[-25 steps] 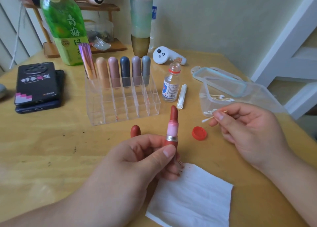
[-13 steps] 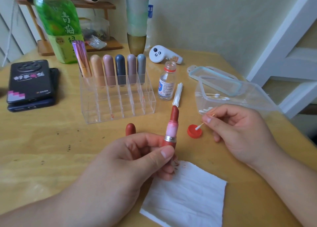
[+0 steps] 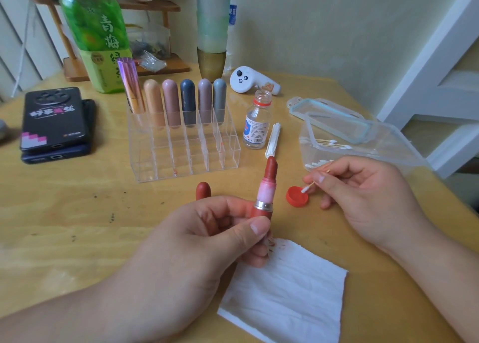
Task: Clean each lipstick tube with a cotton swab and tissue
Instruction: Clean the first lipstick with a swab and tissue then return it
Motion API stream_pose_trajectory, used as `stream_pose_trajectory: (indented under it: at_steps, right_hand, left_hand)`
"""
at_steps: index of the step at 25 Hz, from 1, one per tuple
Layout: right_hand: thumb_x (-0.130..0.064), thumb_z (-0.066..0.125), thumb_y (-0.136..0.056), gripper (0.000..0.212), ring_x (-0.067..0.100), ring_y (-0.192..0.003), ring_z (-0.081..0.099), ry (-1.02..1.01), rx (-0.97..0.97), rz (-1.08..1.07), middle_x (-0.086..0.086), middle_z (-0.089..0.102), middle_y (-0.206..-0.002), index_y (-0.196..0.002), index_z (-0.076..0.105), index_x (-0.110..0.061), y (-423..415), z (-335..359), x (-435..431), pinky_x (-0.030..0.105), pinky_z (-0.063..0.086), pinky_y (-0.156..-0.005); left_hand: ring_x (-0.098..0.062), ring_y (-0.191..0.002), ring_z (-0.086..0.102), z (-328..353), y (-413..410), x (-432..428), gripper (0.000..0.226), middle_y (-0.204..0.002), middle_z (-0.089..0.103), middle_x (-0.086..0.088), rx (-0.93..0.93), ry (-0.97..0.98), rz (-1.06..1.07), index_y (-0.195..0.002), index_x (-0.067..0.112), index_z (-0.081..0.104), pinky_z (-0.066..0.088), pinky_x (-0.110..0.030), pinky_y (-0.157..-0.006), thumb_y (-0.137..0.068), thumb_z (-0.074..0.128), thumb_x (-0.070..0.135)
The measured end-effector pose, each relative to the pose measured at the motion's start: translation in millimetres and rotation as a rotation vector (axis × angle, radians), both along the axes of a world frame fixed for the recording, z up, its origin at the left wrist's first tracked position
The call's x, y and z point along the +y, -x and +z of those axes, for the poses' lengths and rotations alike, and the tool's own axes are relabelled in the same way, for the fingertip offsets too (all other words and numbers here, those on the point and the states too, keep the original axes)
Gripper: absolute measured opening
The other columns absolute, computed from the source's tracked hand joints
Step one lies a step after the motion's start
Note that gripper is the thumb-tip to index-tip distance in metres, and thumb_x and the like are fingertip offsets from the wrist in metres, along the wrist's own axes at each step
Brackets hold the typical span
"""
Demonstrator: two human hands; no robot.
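The left hand (image 3: 207, 241) pinches the lipstick tube (image 3: 268, 187) upright in its fingers (image 3: 255, 228). At its 3 o'clock, the right hand (image 3: 363, 200) pinches the cotton swab (image 3: 309, 186), tip at the red cap (image 3: 295, 200).

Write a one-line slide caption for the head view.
The left hand holds an uncapped lipstick; the right hand pinches a cotton swab, its tip in a red cap; a tissue lies nearby.

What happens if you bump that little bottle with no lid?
The little bottle stands tall and narrow, so it would probably tip easily. Its mouth is open, the red cap lying on the table, so liquid could spill. It looks round, so it might roll.
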State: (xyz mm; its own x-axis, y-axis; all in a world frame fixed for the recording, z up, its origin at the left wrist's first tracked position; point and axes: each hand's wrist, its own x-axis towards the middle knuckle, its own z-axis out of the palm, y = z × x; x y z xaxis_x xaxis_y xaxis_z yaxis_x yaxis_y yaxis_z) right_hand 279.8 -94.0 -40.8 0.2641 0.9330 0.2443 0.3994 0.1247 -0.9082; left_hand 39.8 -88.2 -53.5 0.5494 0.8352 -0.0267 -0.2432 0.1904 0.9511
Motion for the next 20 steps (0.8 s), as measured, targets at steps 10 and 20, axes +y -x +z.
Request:
stream_pose_trajectory:
  at_steps: [10, 20]
  right_hand:
    - [-0.004, 0.071, -0.085, 0.006, 0.01, -0.056, 0.065, 0.019, 0.004, -0.016, 0.004, 0.076, -0.085, -0.084, 0.073, 0.001, -0.7, -1.5, 1.4, 0.015, 0.051, -0.06]
    - [-0.011, 0.071, -0.083, 0.009, 0.019, -0.067, 0.07, -0.126, -0.02, -0.024, 0.004, 0.075, -0.087, -0.08, 0.071, -0.003, 2.5, 4.2, -3.9, 0.02, 0.055, -0.07]
  left_hand:
    - [-0.022, -0.071, 0.067, 0.2, -0.3, -0.3, 0.028, -0.078, 0.071, -0.015, 0.005, -0.017, -0.01, -0.087, 0.013, 0.077, 0.053, -0.026, -0.067, -0.066, 0.078, 0.032]
    - [-0.022, -0.07, 0.068, -0.2, 0.5, 0.1, 0.032, -0.078, 0.072, -0.014, 0.025, -0.009, 0.014, -0.088, 0.014, 0.077, 0.053, -0.029, -0.07, -0.064, 0.079, 0.035]
